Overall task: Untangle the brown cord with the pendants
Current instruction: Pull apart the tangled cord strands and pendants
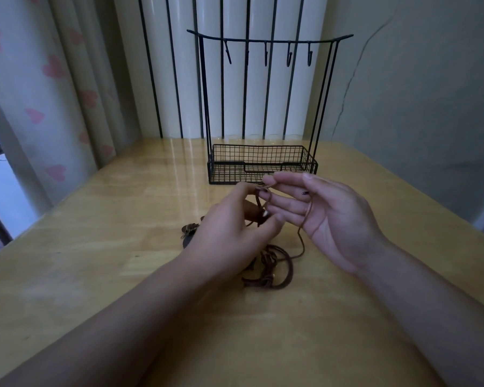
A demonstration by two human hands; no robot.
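Head view looks down on a wooden table (95, 275) with both forearms reaching in from the near edge. At the middle of the table the left hand (232, 233) has its fingers curled and pinches a strand of the brown cord (288, 263) near a dark knot, its back turned to the camera. Just beside it, the right hand (324, 216) is palm-up; its thumb and forefinger pinch the cord where it loops over between the two hands, while the other fingers lie loosely extended. From that pinch a thin strand drops across the right palm to the tabletop, where the rest of the cord lies in a tangled heap of loops below the hands. A brown pendant (189, 229) rests on the table just left of the left hand, partly hidden by it. Toward the far edge stands a black wire rack (263, 163), a mesh basket with a bar of hooks above. Curtains with pink hearts (53, 79) hang beyond the left edge.
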